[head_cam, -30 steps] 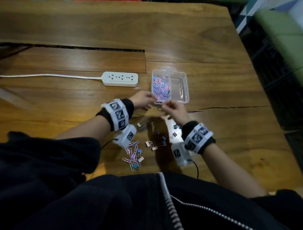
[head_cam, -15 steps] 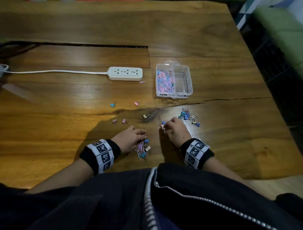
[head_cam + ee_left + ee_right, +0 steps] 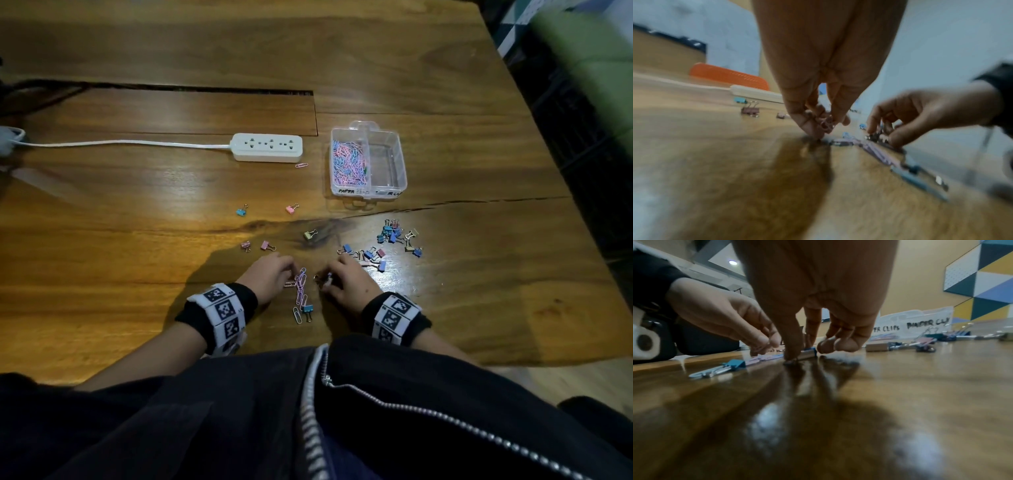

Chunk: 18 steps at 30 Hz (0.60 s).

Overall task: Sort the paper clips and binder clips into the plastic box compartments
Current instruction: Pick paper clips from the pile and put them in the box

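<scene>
Hands are both seen low on the wooden table (image 3: 102, 240), close to the near edge, fingertips down on a small heap of paper clips (image 3: 300, 286). Left hand (image 3: 270, 275) is curled, with pinkish clips bunched between thumb and fingers in the left wrist view; whether they are fully lifted cannot be told from the blur. Right hand (image 3: 346, 279) is pinched on a small binder clip (image 3: 323, 278), thumb tip pressed to the table beside it in the right wrist view. A teal binder clip (image 3: 307, 309) and a pale paper clip (image 3: 297, 315) are seen just nearer the body than the heap. A cluster of binder clips (image 3: 394, 240), blue, pink and yellowish, is spread to the right of the hands, between them and the plastic box (image 3: 399, 161). Loose binder clips are scattered left of it: blue one (image 3: 241, 211), pink one (image 3: 292, 209), yellow one (image 3: 310, 235), two pink ones (image 3: 255, 245). The box is set well beyond the hands; its left compartment is packed with pastel paper clips, its right compartment looks empty, and handwritten labels are carried on its near wall. A white power strip (image 3: 267, 147) lies left of the box, one stray paper clip (image 3: 301, 165) just beside it.
</scene>
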Each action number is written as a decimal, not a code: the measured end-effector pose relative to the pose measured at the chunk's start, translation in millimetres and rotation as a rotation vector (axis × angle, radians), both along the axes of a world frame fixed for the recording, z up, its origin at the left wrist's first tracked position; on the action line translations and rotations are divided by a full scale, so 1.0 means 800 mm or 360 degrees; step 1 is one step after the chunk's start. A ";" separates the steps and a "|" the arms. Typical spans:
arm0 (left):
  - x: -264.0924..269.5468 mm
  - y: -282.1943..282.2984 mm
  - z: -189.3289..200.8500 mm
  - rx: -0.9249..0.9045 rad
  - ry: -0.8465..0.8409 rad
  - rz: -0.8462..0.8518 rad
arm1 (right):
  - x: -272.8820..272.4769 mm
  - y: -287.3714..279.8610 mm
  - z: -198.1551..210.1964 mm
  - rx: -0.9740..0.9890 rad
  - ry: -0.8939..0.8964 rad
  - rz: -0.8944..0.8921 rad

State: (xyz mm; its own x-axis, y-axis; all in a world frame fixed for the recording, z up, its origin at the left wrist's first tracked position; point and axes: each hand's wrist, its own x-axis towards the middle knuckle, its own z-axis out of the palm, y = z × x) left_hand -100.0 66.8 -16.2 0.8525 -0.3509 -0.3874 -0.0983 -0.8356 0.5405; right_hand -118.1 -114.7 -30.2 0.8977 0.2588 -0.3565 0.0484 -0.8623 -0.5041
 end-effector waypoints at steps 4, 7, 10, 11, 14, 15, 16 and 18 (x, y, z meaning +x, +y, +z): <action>0.005 0.004 0.009 -0.0505 0.0375 0.0496 | -0.004 0.000 0.004 -0.0072 -0.0311 -0.0046; 0.006 0.004 0.012 -0.0852 0.0703 0.0917 | -0.017 0.016 0.007 -0.0060 -0.0283 0.0276; 0.006 0.007 0.008 -0.0780 0.0723 0.0887 | -0.021 0.027 0.002 -0.0181 -0.0097 0.0370; 0.004 0.007 0.006 -0.0554 0.0611 0.0682 | -0.020 0.026 0.000 -0.0178 -0.0050 0.0329; -0.007 0.007 0.004 0.0054 0.0307 0.0079 | -0.010 0.011 0.003 -0.0148 0.0089 0.0208; -0.012 0.006 0.002 0.0185 0.0256 -0.0030 | -0.007 0.005 0.005 -0.0143 0.0104 0.0160; -0.016 0.005 0.002 0.0270 0.0196 -0.0080 | -0.003 -0.001 0.007 -0.0140 0.0092 0.0102; -0.022 0.003 -0.002 0.0301 0.0114 -0.0063 | 0.001 -0.007 0.010 -0.0143 -0.0006 0.0018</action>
State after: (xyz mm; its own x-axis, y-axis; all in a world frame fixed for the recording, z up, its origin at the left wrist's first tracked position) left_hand -118.0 68.8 -17.9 0.8073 -0.2990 -0.5088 -0.1000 -0.9190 0.3813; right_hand -117.3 -119.9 -22.5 0.8963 0.2359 -0.3754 0.0598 -0.9033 -0.4248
